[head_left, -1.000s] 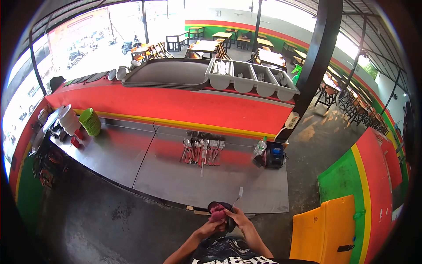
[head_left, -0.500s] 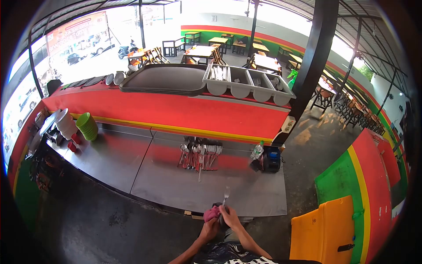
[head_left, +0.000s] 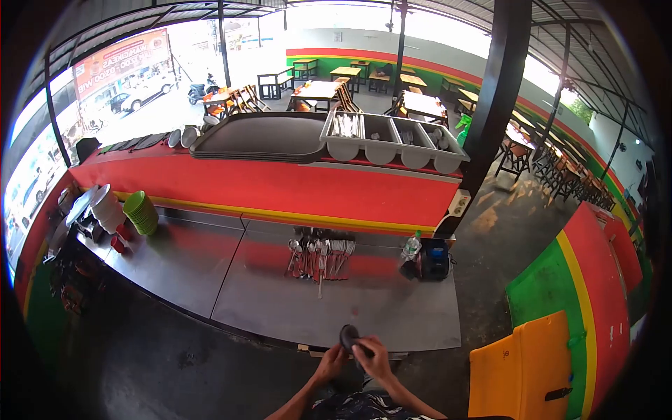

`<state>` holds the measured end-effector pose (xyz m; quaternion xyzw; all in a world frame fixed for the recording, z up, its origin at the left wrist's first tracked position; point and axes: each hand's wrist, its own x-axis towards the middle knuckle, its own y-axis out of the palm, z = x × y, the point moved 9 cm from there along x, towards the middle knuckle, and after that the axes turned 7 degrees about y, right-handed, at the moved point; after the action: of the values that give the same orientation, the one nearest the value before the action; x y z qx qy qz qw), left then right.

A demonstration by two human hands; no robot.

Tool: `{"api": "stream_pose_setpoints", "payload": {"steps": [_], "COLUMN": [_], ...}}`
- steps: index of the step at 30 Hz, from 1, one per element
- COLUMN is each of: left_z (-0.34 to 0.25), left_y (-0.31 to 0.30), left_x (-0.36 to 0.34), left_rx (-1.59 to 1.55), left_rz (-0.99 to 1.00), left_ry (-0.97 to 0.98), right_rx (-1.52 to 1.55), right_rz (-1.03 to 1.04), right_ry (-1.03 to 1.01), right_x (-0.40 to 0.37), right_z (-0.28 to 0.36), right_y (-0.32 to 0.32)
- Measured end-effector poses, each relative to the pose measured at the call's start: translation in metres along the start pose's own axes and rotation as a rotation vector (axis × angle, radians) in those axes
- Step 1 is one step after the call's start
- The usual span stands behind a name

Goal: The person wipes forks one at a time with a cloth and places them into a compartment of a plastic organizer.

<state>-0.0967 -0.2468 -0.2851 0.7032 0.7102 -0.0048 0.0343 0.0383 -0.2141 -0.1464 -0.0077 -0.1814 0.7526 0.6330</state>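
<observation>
My right hand [head_left: 376, 358] is closed around the lower part of a dark, rounded thing [head_left: 348, 336] that sticks up between both hands at the counter's front edge. Its kind I cannot tell. My left hand [head_left: 332, 362] is curled close beside it on the left, with its fingertips partly hidden. No fork or pink cloth shows in the hands now. Beyond them, a row of spoons and forks [head_left: 322, 257] lies on the metal counter [head_left: 280, 308], one handle poking out toward me.
A plastic bottle [head_left: 411, 246] and a dark device [head_left: 434, 260] stand at the counter's right end. Green bowls [head_left: 141, 213] and white bowls [head_left: 106, 208] are stacked left. The red ledge holds trays [head_left: 255, 136] and a cutlery bin [head_left: 395, 150]. An orange panel [head_left: 521, 367] stands at right.
The upright fork and the pink cloth have gone from sight. The dark rounded thing now shows between the hands. My right hand has turned, and the view has shifted slightly.
</observation>
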Motion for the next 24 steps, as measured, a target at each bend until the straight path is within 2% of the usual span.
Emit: {"api": "stream_pose_setpoints", "payload": {"steps": [6,9,13,17,20,23,24], "left_z": [-0.046,-0.069,-0.068,-0.076,-0.077,-0.068,-0.065], "left_y": [0.022,0.032,0.038,0.040,0.047,0.050,0.052], "left_x": [-0.003,-0.013,-0.014,-0.022,-0.034,-0.036,-0.035], "left_rx": [0.101,0.111,0.053,-0.030,-0.103,-0.110,-0.107], "left_rz": [0.213,0.333,0.384,0.386,0.374,0.335,0.322], "left_ry": [0.137,0.022,0.062,0.044,0.033,0.019,0.011], "right_rx": [-0.106,-0.191,-0.162,-0.270,0.287,0.580,0.591], "right_rz": [-0.175,-0.266,-0.299,-0.499,-0.622,-0.719,-0.718], "right_ry": [-0.081,-0.070,-0.025,0.008,0.435,0.642,0.629], "right_x": [0.013,0.030,0.044,0.057,0.051,0.032,0.029], "right_z": [0.000,-0.020,-0.031,-0.077,-0.176,-0.175,-0.173], "right_y": [-0.010,-0.033,-0.051,-0.082,-0.106,-0.118,-0.120]}}
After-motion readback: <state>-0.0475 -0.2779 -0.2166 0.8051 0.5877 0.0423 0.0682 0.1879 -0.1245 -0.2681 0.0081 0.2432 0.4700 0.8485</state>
